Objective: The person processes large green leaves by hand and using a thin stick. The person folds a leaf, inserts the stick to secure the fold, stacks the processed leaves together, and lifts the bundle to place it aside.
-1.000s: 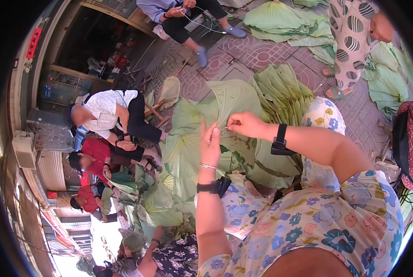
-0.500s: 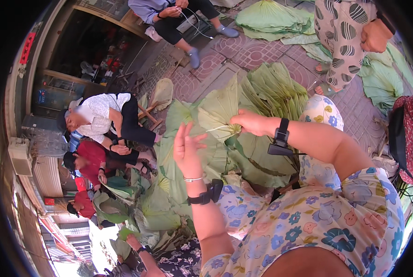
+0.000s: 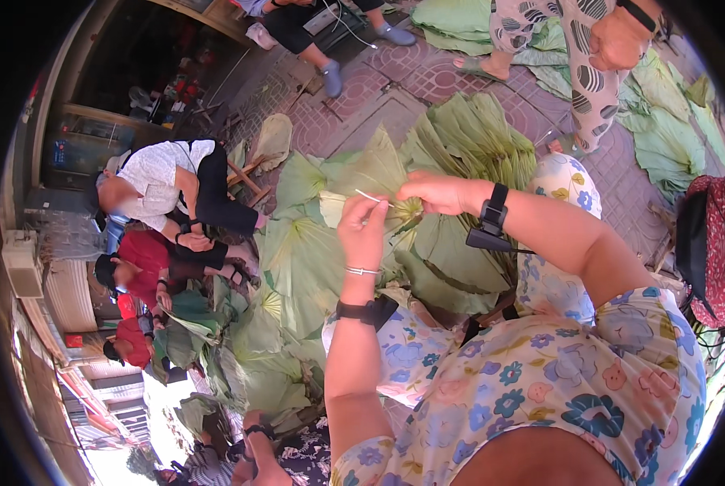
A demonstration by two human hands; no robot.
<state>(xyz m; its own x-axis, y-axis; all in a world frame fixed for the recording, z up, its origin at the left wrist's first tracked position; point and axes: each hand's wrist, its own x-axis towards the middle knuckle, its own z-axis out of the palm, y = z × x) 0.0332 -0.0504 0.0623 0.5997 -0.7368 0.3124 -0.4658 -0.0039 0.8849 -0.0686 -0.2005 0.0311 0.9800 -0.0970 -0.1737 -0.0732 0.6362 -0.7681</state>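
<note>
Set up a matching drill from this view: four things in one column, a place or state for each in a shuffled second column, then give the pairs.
Things
1. left hand
2. right hand
3. folded green leaves
4. person in the white top

Places or states
A. crouched at the picture's left, by the doorway
B. fanned in a heap on the paving, beyond the hands
C. raised, with a thin pale strip at its fingers
D. reaching in from the right, black band at the wrist, gripping a leaf bundle

Pairs: 1-C, 2-D, 3-B, 4-A
</note>
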